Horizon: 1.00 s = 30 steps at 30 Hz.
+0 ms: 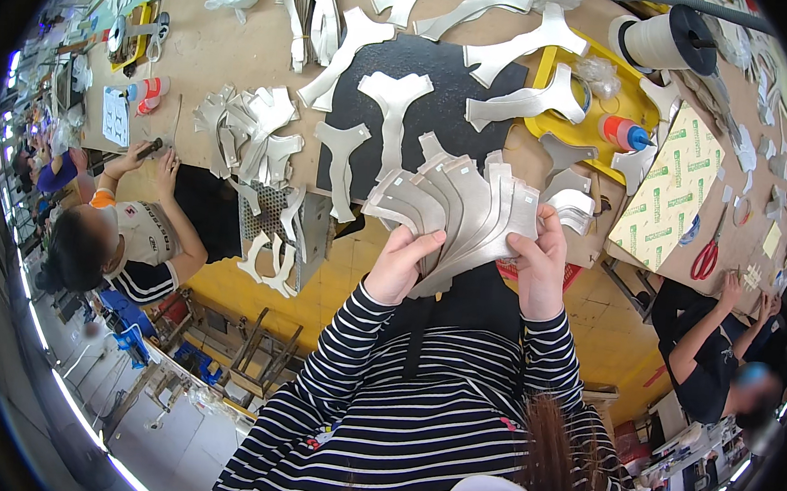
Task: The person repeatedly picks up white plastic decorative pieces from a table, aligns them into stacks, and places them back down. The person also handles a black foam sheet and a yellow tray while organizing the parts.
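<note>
Fanned grey pieces (475,201): left hand (396,266) and right hand (543,267) have fingers clamped on opposite sides; keep thumb pressure even so none slips out.

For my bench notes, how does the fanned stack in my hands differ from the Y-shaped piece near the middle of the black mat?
The fanned stack is gripped by the left hand and right hand; the Y-shaped piece lies on the black mat. The stack shows many overlapping edges; the Y-shaped piece shows a forked top and one stem. Both look pale grey.
</note>
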### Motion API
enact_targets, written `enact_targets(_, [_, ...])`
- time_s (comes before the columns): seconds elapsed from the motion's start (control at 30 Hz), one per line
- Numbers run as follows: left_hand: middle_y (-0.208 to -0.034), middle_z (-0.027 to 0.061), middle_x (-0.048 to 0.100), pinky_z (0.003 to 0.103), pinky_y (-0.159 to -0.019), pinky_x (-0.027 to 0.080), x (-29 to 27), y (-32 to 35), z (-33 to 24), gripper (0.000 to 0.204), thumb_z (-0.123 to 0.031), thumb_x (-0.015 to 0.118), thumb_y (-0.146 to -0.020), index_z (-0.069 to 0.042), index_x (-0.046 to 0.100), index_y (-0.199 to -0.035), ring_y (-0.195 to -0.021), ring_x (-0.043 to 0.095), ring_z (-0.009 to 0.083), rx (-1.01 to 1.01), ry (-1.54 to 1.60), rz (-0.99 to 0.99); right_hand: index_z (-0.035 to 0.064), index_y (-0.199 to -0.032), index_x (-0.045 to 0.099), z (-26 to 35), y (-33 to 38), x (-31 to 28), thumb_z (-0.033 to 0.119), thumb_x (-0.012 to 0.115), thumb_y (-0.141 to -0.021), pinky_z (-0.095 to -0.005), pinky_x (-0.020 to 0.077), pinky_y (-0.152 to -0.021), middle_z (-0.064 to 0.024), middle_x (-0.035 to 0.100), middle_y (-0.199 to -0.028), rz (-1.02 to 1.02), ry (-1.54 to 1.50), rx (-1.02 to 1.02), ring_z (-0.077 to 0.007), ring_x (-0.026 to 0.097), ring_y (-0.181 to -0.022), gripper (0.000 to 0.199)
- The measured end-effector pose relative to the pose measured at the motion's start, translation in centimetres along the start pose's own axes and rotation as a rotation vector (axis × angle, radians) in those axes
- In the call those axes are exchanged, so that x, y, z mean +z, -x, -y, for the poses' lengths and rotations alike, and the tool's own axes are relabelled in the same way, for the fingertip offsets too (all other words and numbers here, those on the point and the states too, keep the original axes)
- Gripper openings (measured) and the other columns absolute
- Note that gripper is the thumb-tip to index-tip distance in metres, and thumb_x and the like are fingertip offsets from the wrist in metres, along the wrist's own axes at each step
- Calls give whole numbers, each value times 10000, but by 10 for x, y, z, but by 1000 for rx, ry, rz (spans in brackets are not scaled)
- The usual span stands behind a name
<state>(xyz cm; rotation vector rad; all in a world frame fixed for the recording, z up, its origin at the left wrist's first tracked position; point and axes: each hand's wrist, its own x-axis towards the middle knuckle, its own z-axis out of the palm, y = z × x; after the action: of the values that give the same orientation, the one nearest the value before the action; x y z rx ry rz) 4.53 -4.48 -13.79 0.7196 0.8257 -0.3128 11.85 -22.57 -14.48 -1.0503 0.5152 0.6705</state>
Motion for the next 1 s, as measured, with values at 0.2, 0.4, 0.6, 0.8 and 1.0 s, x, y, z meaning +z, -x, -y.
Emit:
enact_targets(0.2, [-1214,67,569,317,-970,407,-3,-3,5,413,-69,611,-889,11,479,-1272,-1116,538,154,29,-106,47,68,-1112,466,-4,2,1,10,624,-860,-211,468,-721,-17,611,-1039,-54,38,-9,-75,591,-887,304])
enact_targets(0.4, [-1210,83,560,322,-957,434,-4,-3,3,570,34,720,-762,17,460,-1268,-1102,548,166,79,-229,132,63,-1107,466,-3,5,3,-5,596,-875,-225,467,-786,-35,624,-1026,-63,-50,-3,-83,596,-893,274])
enact_targets(0.6, [-1178,89,574,311,-926,464,-6,-3,3,626,68,755,-708,21,463,-1259,-1063,568,168,90,-290,96,57,-1160,465,-7,6,0,34,580,-896,-233,457,-808,-49,625,-1045,-54,-39,11,-102,587,-938,289])
enact_targets(0.8, [-1158,73,580,293,-953,425,-13,-3,-5,595,-25,764,-735,39,480,-1254,-1067,539,142,16,-377,212,17,-1241,475,18,-17,-3,56,605,-876,-295,416,-930,-88,568,-1189,-67,465,-281,-155,525,-1093,390])
enact_targets(1.0, [-1101,47,606,285,-898,464,-9,-5,-1,490,-6,752,-749,23,530,-1184,-990,568,119,-164,-534,405,29,-1041,609,45,-38,28,85,678,-797,-297,429,-855,-67,641,-976,351,998,-571,-174,581,-910,260])
